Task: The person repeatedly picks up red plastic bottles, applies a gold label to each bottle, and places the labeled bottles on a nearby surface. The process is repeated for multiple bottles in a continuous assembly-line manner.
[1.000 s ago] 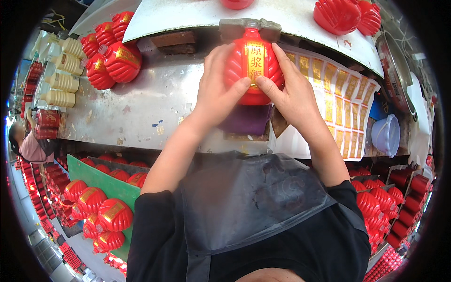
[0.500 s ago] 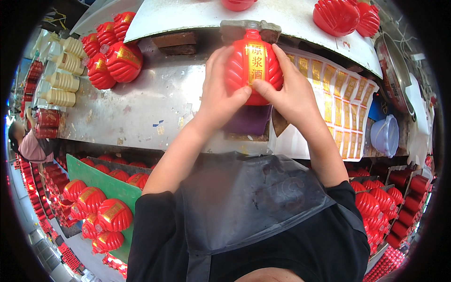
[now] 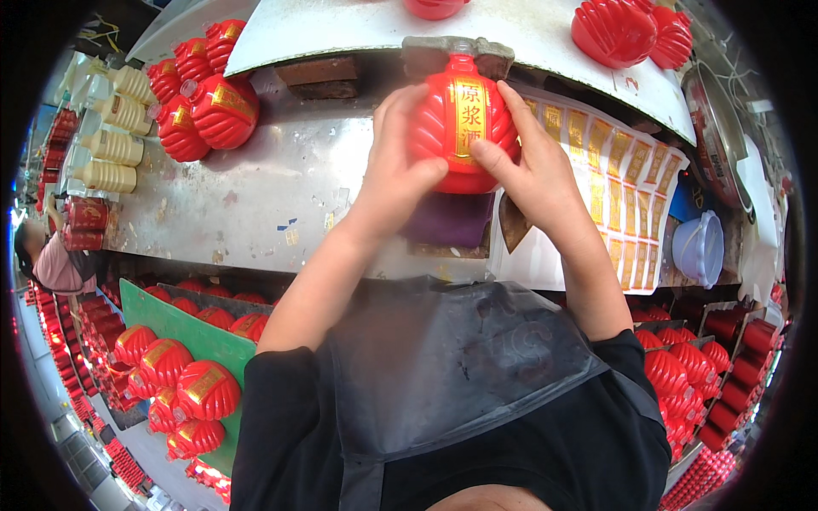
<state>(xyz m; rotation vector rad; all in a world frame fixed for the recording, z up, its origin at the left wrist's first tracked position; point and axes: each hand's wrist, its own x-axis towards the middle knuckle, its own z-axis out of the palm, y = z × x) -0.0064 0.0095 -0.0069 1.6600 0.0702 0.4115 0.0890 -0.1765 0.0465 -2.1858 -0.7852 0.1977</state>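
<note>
A round red bottle (image 3: 460,175) with ribbed sides lies between my hands, its clear neck against a notched grey block (image 3: 494,61). Down its front runs a gold-edged label (image 3: 470,95). My left hand (image 3: 394,162) wraps its left side, the thumb low on the bottle and the fingers partly behind it. On the other side my right hand (image 3: 538,166) grips it, with the thumb tip pressed at the label's lower end. Below the bottle shows a purple cloth (image 3: 447,225). A white sheet of gold labels (image 3: 626,192) lies right of my right hand.
Labelled red bottles (image 3: 223,111) stand at the left of the metal table (image 3: 256,204), near cream bottles (image 3: 115,146). More red bottles (image 3: 615,32) sit on the raised white board (image 3: 358,30). A pale blue bucket (image 3: 699,247) is at right; a co-worker (image 3: 58,264) is far left.
The bottle has shifted very slightly to the right. My thumbs are a little farther apart, the right one having moved right along the label's lower end.
</note>
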